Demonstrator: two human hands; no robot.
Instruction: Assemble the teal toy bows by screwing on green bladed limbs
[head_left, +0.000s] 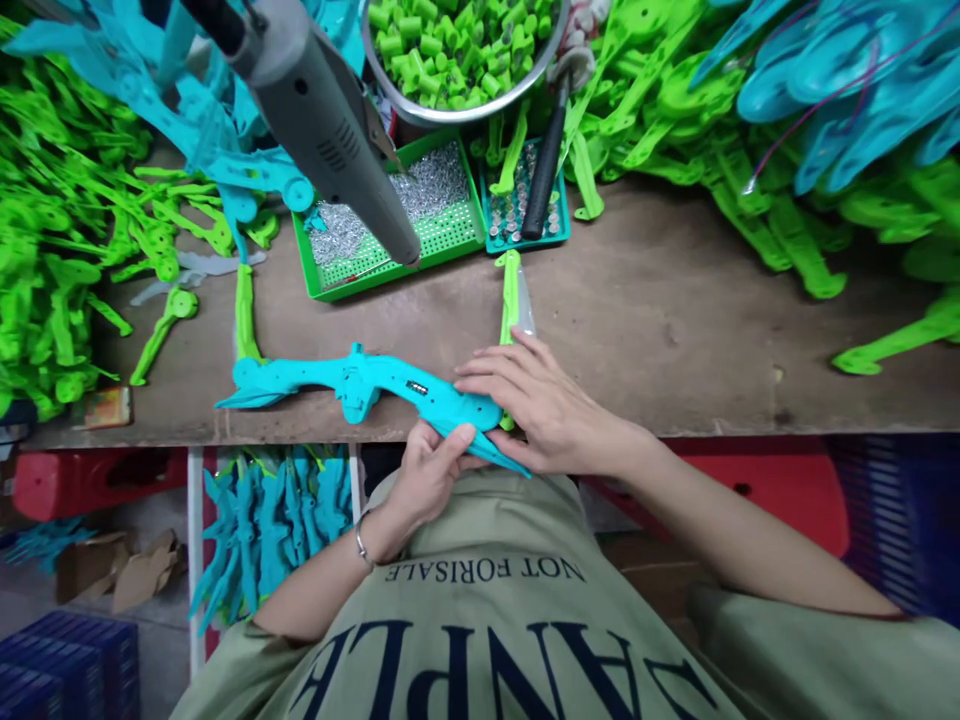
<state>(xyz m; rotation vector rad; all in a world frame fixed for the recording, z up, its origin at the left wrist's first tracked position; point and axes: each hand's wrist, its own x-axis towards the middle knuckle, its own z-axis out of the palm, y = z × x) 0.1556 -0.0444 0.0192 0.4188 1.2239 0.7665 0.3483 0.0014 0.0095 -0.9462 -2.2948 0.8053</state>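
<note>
A long blue plastic body piece (390, 385), like part of a toy animal, lies at the table's front edge. Green plastic legs stick out from both its ends. My left hand (433, 465) is closed around its tapered right end, thumb on top. Over the round joint there, my right hand (551, 405) curves around the right green leg (509, 290), with fingers also touching the blue body. My right palm hides part of this joint. A pale, flat blade-like piece (525, 305) shows beside that leg.
A grey power screwdriver (337, 130) hangs above a green tray (397, 275) of small screws. Behind are a metal bowl (450, 118) of green pieces and a teal tray (527, 240) with a black-handled tool (546, 165). Green parts (45, 270) are heaped left, green and blue ones right.
</note>
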